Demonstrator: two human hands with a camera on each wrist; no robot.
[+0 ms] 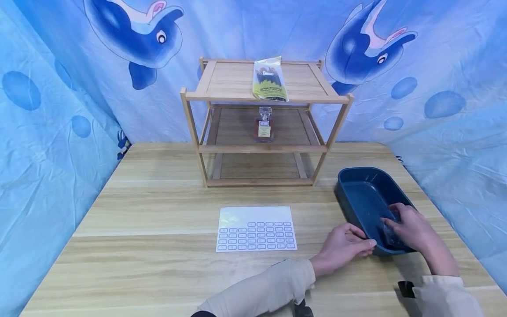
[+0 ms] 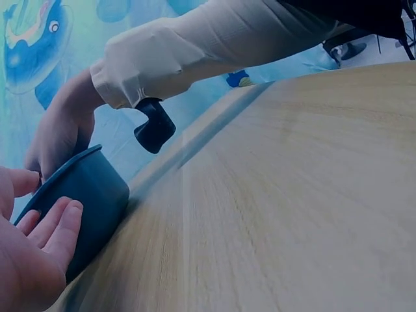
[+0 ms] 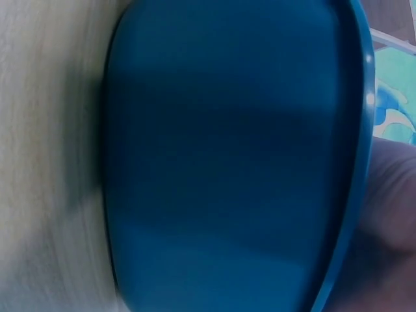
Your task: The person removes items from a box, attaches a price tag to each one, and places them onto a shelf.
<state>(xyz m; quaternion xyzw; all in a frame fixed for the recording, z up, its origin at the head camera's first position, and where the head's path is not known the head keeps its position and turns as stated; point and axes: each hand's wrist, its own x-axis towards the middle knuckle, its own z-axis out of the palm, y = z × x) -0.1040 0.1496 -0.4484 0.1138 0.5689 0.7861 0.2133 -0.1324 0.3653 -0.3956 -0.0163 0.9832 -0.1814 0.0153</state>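
Observation:
A dark blue basin (image 1: pixel 358 198) stands at the right of the table. My left hand (image 1: pixel 342 247) pinches its near left rim, the thumb at the edge and the fingers against the outer wall, as the left wrist view also shows. Inside the near end of the basin, my right hand (image 1: pixel 412 226) curls its thumb and fingers about a dark, glossy object (image 1: pixel 391 237). Much of that object lies under the hand, so its kind is unclear. From the right wrist, the basin's outer wall (image 3: pixel 227 169) fills most of the view and the object is hidden.
A white sheet of small blue-framed labels (image 1: pixel 256 230) lies mid-table. Behind it, a three-tier wooden shelf (image 1: pixel 261 149) bears a yellow-green printed packet (image 1: pixel 271 80) on top and a glass-stoppered bottle (image 1: pixel 264 127) on the middle tier. Blue dolphin-patterned curtains (image 1: pixel 253 31) surround the table.

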